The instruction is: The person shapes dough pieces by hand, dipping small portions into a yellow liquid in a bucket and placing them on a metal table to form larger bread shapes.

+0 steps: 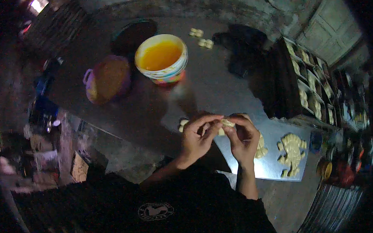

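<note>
Between the fingertips of both hands is a small piece of pale yellow dough [227, 122]. My left hand [198, 136] pinches it from one side, and my right hand [242, 137] pinches it from the other. Below them lies a shiny metal tray [263, 167], partly covered by my right hand and wrist. At the tray's right end rests a dough figure [292, 151] with a broad body and several small lumps along its sides. Another shaped dough piece [261, 148] shows just beside my right hand, mostly hidden. A little dough lump [182, 124] sits left of my left hand.
On the dark table stands a white bucket [184, 60] with yellow-orange liquid. Left of it is a purple handled basin [110, 78] with brownish contents; a dark round vessel [135, 33] is behind. Dough lumps [205, 43] lie farther back. A rack [308, 82] at right holds several dough pieces.
</note>
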Demonstrator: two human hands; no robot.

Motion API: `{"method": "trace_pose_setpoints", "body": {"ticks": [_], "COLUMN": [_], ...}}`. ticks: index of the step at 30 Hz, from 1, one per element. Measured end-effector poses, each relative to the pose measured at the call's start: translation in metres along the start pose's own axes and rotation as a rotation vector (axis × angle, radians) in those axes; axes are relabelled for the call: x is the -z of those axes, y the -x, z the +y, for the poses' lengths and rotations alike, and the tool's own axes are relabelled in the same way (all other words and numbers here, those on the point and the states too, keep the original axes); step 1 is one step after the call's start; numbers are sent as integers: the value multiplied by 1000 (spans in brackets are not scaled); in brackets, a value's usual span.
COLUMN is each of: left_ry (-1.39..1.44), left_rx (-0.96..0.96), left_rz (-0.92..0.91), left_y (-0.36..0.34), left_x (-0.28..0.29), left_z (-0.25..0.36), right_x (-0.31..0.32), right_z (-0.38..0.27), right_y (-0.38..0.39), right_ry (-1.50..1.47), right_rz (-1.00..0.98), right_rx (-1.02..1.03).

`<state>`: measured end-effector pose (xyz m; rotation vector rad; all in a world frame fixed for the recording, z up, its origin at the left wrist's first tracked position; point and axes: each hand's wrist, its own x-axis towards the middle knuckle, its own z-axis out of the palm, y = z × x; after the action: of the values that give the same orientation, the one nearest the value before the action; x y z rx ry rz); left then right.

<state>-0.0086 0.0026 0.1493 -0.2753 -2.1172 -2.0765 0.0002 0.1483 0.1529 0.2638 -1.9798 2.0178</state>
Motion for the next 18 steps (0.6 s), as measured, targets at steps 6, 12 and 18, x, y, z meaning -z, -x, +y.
{"method": "trace_pose_setpoints", "body": {"ticks": [6, 12, 18], "left_ry": [-308, 327, 510], "left_rx": [-571, -1035, -386], "left_rz": [97, 94, 573], "left_y": [-22, -49, -70], "left_x": [109, 198, 257], "left_z": [-4, -66, -119], "right_x": [-108, -241, -343], "right_z": [7, -16, 47], "right_y": [-14, -40, -100], "right_ry": [-319, -245, -382], "right_rz": [-104, -485, -708], "right_rx": [-304, -261, -599]}}
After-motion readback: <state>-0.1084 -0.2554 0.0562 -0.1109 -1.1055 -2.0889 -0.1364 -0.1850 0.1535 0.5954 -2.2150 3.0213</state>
